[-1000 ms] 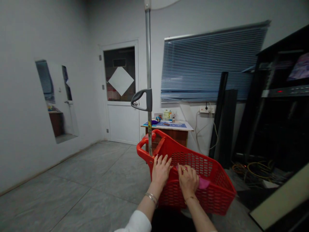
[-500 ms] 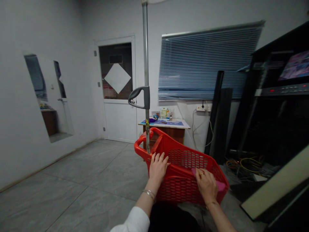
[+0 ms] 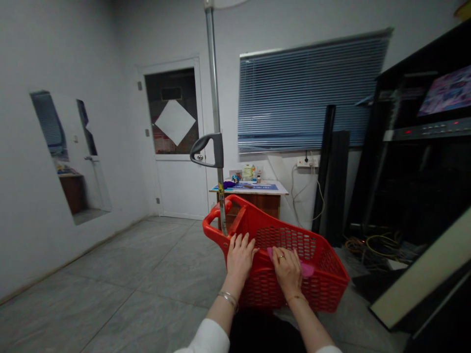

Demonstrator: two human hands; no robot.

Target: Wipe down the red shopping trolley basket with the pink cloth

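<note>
A red plastic shopping cart [image 3: 294, 296] with slotted sides stands in front of me, its handle end toward the left. My left hand [image 3: 240, 257] grips its near rim close to the handle, fingers bent over the edge. A silver bracelet is on that wrist. Farther right along the same rim, my right hand [image 3: 287, 270] is closed on a pink cloth [image 3: 307, 269] and presses it against the rim. Part of the cloth sticks out on both sides of the hand. A metal pole [image 3: 214, 73] with a grey grip [image 3: 218, 150] rises from the handle end.
Behind the cart is a small desk [image 3: 268, 192] with bottles and small items. A white door [image 3: 180, 191] and a mirror [image 3: 79, 181] are to the left. At the right stand a black rack [image 3: 397, 196] with a screen, loose cables [image 3: 380, 243] and a leaning pale board [image 3: 419, 279].
My right hand has slid left along the rim with the pink cloth, closer to my left hand. My left hand keeps its place on the cart. The view has shifted slightly.
</note>
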